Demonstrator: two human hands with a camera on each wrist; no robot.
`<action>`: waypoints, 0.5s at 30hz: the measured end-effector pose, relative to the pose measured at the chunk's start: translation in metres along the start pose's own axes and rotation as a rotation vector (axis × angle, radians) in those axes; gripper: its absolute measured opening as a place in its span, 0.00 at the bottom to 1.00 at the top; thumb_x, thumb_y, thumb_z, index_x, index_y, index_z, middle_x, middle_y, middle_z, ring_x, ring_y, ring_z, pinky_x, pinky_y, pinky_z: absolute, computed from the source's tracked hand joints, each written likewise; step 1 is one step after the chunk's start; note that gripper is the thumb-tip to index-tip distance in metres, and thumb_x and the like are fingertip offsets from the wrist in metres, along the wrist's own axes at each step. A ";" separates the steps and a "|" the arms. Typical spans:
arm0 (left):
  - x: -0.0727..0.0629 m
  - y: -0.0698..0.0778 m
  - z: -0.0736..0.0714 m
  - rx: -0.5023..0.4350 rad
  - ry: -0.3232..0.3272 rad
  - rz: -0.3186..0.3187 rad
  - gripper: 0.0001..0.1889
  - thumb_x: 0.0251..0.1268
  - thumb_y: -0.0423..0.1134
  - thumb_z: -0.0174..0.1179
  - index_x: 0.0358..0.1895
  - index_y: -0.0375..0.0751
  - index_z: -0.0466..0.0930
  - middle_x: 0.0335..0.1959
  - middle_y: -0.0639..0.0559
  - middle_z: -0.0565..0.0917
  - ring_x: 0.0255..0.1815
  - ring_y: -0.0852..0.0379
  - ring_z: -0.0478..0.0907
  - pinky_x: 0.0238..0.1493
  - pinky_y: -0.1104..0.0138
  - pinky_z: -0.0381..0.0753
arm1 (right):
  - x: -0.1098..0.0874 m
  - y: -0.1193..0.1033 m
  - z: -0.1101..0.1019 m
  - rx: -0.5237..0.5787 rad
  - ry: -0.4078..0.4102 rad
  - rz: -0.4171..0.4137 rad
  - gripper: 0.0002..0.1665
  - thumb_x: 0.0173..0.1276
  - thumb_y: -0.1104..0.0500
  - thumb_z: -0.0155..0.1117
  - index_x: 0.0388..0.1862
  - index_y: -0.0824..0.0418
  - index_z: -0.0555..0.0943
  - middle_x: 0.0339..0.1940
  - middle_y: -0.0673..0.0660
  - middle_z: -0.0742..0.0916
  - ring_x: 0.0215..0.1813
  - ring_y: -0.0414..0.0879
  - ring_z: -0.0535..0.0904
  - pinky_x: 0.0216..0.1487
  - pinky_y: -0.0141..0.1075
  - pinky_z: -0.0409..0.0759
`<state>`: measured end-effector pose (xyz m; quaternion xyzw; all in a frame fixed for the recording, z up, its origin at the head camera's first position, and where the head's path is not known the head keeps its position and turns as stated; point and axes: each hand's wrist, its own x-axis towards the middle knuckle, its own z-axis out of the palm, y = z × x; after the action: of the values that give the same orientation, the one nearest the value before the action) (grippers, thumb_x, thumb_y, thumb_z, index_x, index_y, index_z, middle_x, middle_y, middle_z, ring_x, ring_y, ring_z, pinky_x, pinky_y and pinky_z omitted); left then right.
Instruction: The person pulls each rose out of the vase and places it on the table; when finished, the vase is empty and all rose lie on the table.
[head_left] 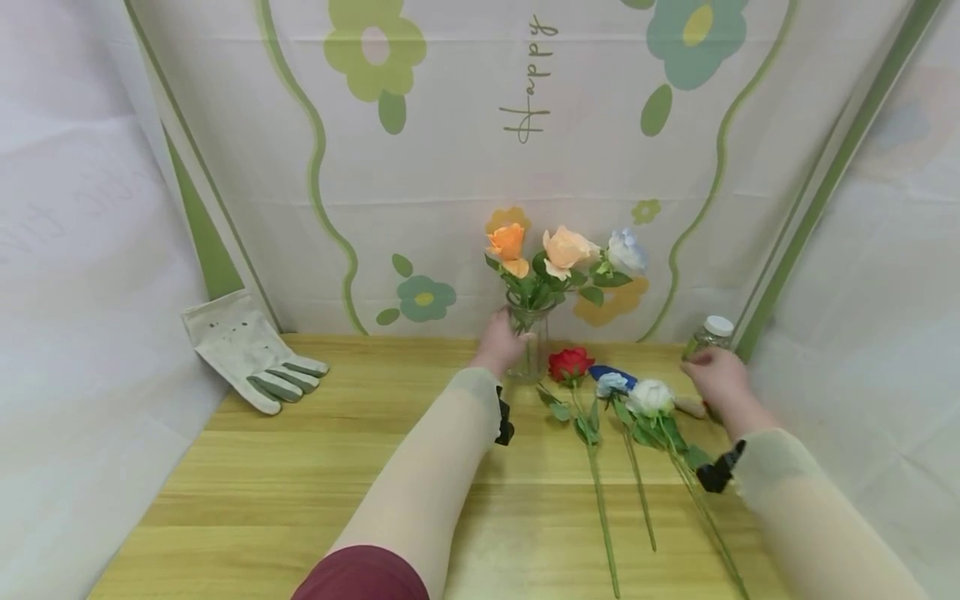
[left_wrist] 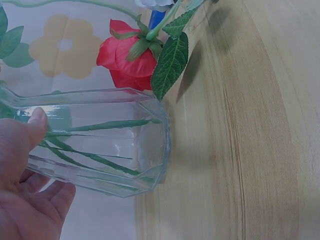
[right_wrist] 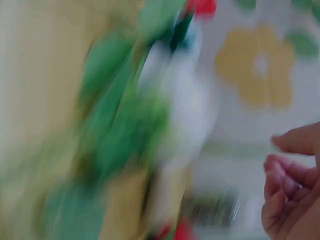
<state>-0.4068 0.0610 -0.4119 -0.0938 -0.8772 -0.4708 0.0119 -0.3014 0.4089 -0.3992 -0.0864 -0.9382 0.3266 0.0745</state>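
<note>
My left hand [head_left: 504,343] grips the clear glass vase [head_left: 534,354] at the back of the table, thumb and fingers round its side. The vase stands upright and holds an orange rose [head_left: 507,242], a peach rose [head_left: 567,248] and a pale blue-white flower [head_left: 627,252]. Green stems [left_wrist: 115,124] show through the glass in the left wrist view. My right hand [head_left: 720,385] hovers in front of a white-lidded jar [head_left: 718,326], fingers loosely bent and nothing between them. A red rose [head_left: 572,364], a small light-blue flower [head_left: 612,384] and a white rose [head_left: 651,397] lie between the hands.
A white and green work glove [head_left: 251,346] lies at the left, against the side cloth. Behind the white rose, a blue object [head_left: 611,372] is partly hidden. Printed cloth [head_left: 450,167] walls the table at the back and sides. The right wrist view is blurred.
</note>
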 end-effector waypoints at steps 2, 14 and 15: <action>0.000 -0.001 -0.001 -0.002 0.003 0.000 0.39 0.67 0.46 0.64 0.76 0.40 0.56 0.72 0.41 0.63 0.70 0.44 0.64 0.70 0.55 0.63 | 0.010 -0.035 0.021 0.075 0.007 -0.068 0.27 0.75 0.50 0.57 0.56 0.74 0.75 0.52 0.73 0.80 0.49 0.64 0.78 0.50 0.56 0.78; 0.004 -0.005 -0.002 -0.004 0.022 0.055 0.34 0.66 0.38 0.66 0.74 0.42 0.63 0.70 0.44 0.69 0.69 0.46 0.67 0.67 0.56 0.67 | 0.040 -0.173 0.142 0.538 -0.114 -0.121 0.49 0.64 0.53 0.73 0.76 0.66 0.57 0.73 0.67 0.67 0.73 0.61 0.61 0.70 0.50 0.63; 0.004 -0.004 -0.002 -0.004 0.022 0.061 0.33 0.66 0.35 0.64 0.73 0.42 0.64 0.69 0.44 0.71 0.68 0.47 0.68 0.66 0.57 0.69 | 0.042 -0.176 0.149 0.577 -0.109 -0.113 0.51 0.63 0.55 0.74 0.77 0.65 0.56 0.74 0.66 0.66 0.74 0.59 0.60 0.72 0.49 0.61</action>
<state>-0.4116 0.0575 -0.4141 -0.1155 -0.8727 -0.4731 0.0357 -0.3916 0.1929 -0.4010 0.0084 -0.8127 0.5792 0.0634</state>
